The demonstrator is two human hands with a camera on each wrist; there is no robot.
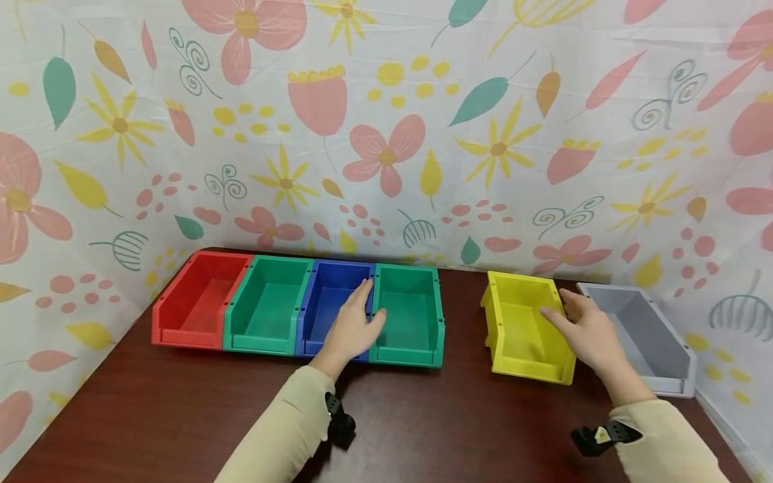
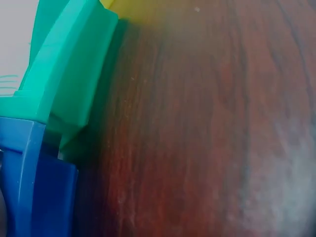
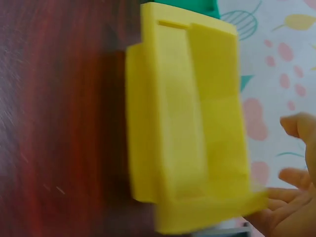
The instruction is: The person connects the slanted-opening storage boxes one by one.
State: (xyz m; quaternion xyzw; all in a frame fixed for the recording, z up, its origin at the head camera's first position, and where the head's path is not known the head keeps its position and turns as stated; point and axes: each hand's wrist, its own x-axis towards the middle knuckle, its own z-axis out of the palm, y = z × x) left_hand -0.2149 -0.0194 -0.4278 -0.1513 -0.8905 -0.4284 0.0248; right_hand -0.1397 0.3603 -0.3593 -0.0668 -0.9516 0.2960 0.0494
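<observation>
My left hand [image 1: 356,325] reaches over the seam between a blue bin [image 1: 326,302] and the right-hand green bin [image 1: 407,315], fingers extended and thumb apart. In the left wrist view, the fronts of the blue bin [image 2: 24,182] and the green bin [image 2: 74,74] stand side by side; most of the hand is out of sight. My right hand [image 1: 588,332] is at the right wall of a yellow bin [image 1: 522,329], its thumb spread from the fingers. In the right wrist view, fingers of the right hand [image 3: 291,197] overlap the far side of the yellow bin [image 3: 177,123], thumb raised off it.
A red bin [image 1: 199,295] and another green bin [image 1: 268,305] continue the row leftward. A grey bin [image 1: 646,329] sits right of the yellow one. The dark wooden table [image 1: 459,429] meets a flower-patterned cloth [image 1: 386,134] behind the bins.
</observation>
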